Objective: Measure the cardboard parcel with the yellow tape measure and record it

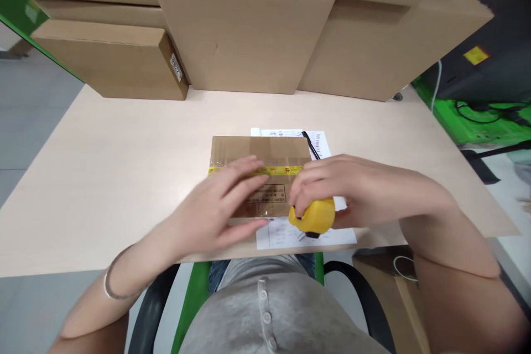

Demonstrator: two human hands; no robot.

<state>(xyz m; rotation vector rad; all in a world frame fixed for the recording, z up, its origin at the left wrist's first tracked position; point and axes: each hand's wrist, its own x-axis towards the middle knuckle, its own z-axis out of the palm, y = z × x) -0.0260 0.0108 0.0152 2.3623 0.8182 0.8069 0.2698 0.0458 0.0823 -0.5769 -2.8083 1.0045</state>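
Left hand (222,199) open and flat on a small cardboard box (265,149) near the table (103,166) front edge, fingers over a yellow strip (282,170), possibly the blade, right hand (352,188) curled around a yellow tape measure (313,217) beside the box, over printed paper (307,238)

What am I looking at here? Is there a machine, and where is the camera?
There is no machine. These are a person's two bare hands, filmed by a camera worn on the head and looking down. The person sits at a pale table. The left hand lies flat on a small cardboard box, which rests on a printed sheet with a black pen near the box's far corner. The right hand grips a yellow tape measure, and its blade is stretched across the box. Larger boxes are stacked behind.
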